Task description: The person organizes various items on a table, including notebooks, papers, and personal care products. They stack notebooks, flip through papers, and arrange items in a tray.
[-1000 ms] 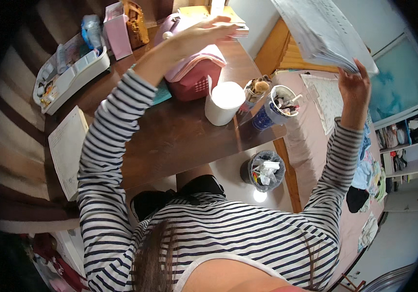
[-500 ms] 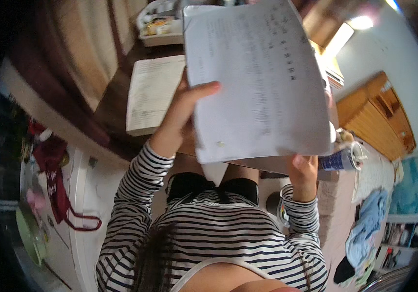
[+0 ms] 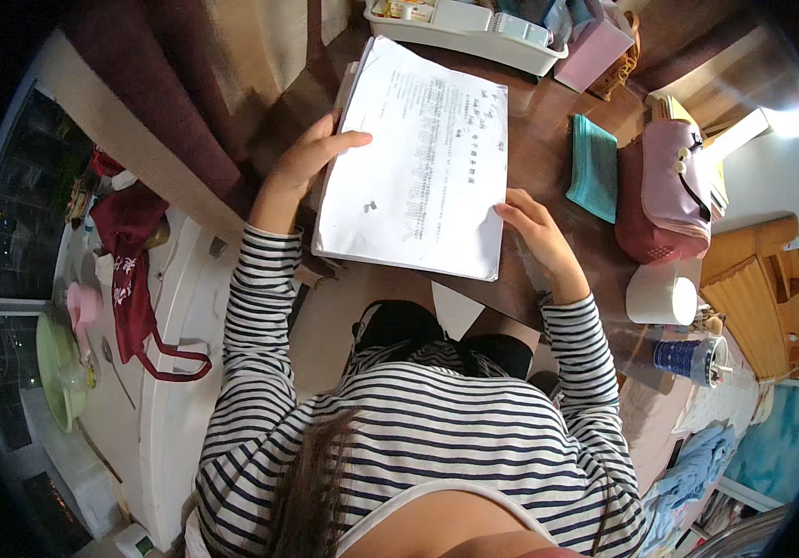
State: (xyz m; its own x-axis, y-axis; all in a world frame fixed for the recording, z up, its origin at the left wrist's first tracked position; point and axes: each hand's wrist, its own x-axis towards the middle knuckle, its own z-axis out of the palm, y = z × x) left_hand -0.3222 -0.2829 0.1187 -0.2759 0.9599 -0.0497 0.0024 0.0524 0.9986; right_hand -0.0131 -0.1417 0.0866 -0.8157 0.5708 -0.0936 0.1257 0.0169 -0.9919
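Observation:
A stack of white printed sheets, with print and some handwriting on its top page, lies tilted over the near edge of the dark brown table. My left hand grips its left edge, thumb flat on the top page and the other fingers underneath. At the right edge, my right hand pinches the sheets with its fingertips; part of its grip is hidden. A pale edge of a book or pad peeks out behind the stack's upper left side.
A white tray of small items and a pink box stand at the back. To the right are a teal cloth-like item, a pink bag, a white roll and a blue cup. Curtains hang at left.
The stack has come down and shifted left, now covering where the open book lay. My right hand has moved up from the lower right corner to the right edge. The view has shifted too.

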